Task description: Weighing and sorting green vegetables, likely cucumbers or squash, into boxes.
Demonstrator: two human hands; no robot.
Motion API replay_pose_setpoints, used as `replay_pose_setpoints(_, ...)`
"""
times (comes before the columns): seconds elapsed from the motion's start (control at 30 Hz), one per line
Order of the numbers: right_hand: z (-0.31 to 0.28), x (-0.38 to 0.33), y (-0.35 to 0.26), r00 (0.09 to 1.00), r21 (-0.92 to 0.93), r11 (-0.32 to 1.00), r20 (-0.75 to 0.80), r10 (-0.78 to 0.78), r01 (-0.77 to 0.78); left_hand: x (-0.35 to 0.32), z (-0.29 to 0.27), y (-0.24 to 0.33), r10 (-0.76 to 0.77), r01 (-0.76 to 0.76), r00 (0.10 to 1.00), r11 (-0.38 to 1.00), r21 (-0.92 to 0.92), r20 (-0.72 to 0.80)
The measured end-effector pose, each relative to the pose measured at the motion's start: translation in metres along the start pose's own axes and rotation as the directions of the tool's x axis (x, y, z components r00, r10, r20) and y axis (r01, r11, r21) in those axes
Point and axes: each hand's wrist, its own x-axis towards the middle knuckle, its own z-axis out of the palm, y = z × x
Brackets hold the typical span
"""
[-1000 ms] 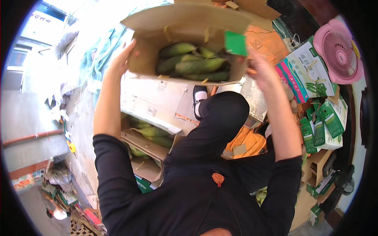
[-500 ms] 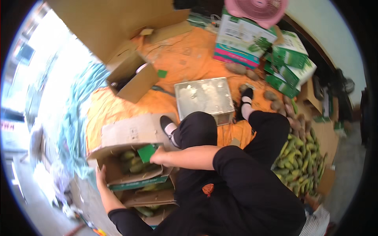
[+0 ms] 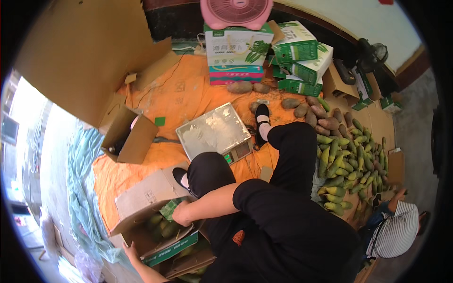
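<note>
Carton (image 3: 137, 232), near left: brown, with a green band (image 3: 170, 251) carrying white lettering. Card (image 3: 168, 211): mottled green. Produce pile (image 3: 349, 165), right: green shading to yellow. Tubers (image 3: 329, 123), far right: dusty reddish brown. Ground sheet (image 3: 193, 70): orange. Scale (image 3: 214, 132): silver; display (image 3: 229, 158) glows green. Fan (image 3: 238, 10), far: pink. Plastic sheeting (image 3: 82, 179), left: pale turquoise. Shirt (image 3: 398, 231), near right: white, grey-striped.

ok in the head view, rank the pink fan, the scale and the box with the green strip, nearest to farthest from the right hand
From the right hand:
1. Box with the green strip: right at the hand, toward lower left
2. Scale: ahead, slightly right
3. Pink fan: farthest, at the top edge
</note>
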Motion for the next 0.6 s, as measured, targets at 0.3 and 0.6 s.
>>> replay_pose_setpoints(0.3,-0.06,-0.014,0.0,0.9,0.196,0.923,-0.361,-0.245,0.33,-0.028,-0.029,0.092,0.4,-0.372,0.796,0.915,0.154,-0.454)
replay_pose_setpoints(0.6,-0.133,-0.095,0.098,0.565,0.238,0.769,-0.803,-0.188,0.594,-0.155,0.05,0.289,0.741,-0.745,0.667,0.664,-0.06,-0.084)
